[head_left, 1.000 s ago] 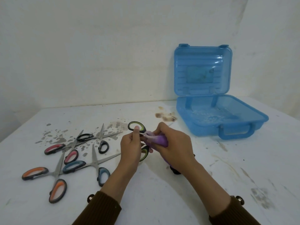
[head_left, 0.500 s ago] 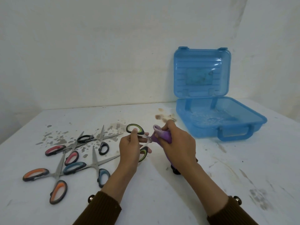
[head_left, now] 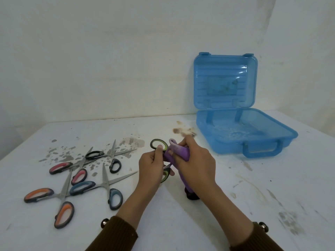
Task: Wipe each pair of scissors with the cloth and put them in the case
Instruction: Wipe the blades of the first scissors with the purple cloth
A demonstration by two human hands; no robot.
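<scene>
Purple cloth (head_left: 179,153), gripped in our right hand (head_left: 196,165), seemingly wraps the green-handled scissors (head_left: 166,174); our left hand (head_left: 149,167) pinches them above the table (head_left: 181,223), left of the open blue case (head_left: 226,146).

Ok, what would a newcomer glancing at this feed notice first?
The bright blue case stands open at back right, no scissors inside. At centre, the left hand holds green scissors while the right hand grips a purple cloth against them. Four other scissors lie scattered at the left.
</scene>
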